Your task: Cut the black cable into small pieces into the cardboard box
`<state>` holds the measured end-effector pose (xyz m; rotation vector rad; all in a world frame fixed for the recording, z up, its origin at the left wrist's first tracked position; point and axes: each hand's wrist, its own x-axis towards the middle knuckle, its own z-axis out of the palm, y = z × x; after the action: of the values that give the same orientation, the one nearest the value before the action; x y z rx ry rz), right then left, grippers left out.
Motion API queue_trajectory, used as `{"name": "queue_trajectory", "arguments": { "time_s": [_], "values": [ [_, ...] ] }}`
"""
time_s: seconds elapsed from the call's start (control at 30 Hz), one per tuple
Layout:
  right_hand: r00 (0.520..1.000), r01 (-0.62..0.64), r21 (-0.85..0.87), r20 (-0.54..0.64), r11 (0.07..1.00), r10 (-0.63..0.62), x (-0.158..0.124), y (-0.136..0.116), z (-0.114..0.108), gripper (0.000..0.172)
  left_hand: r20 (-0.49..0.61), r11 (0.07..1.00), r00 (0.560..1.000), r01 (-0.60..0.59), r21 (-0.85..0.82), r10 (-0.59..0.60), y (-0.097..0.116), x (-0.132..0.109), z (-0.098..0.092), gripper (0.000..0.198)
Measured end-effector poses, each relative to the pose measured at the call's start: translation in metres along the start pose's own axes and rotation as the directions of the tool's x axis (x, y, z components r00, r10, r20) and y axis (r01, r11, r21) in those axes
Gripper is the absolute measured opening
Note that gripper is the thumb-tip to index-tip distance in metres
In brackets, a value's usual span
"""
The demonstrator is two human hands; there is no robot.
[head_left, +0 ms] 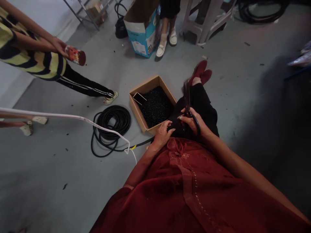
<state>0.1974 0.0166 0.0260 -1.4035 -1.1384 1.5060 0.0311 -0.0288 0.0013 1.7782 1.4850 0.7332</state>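
Black scissors (186, 94) in the right hand (193, 122), fingers curled round the handles, near the brown box (147, 87). Left hand (161, 135) just beside the box, fingers bent; cannot tell if pinching anything. Can see tiny black bits (156, 108) inside the box, coiled black cable (124, 119) left of it, blue carton (138, 40) beyond it.

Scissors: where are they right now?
In the head view, the scissors are just right of centre, in the right hand over the dark trousers, right of the open cardboard box.
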Motion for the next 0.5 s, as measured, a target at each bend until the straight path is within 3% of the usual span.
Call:
{"name": "queue_trajectory", "arguments": {
  "time_s": [0.2,0.33,0.5],
  "values": [
    [0.999,-0.012,0.043,-0.041,0.999,0.014,0.002,0.008,0.002,0.041,0.015,0.995,0.997,-0.080,0.065,0.079,-0.003,-0.001,0.002,0.029],
    [0.998,-0.008,-0.049,-0.063,0.999,0.005,0.002,0.007,0.002,0.040,0.025,0.994,0.996,-0.089,0.064,0.088,-0.005,-0.001,0.002,0.034],
    [1.000,0.019,-0.261,-0.006,0.965,-0.021,-0.003,0.013,-0.007,0.036,-0.069,0.996,0.994,0.085,-0.031,-0.087,-0.016,0.000,-0.010,0.035]
  ]
}}
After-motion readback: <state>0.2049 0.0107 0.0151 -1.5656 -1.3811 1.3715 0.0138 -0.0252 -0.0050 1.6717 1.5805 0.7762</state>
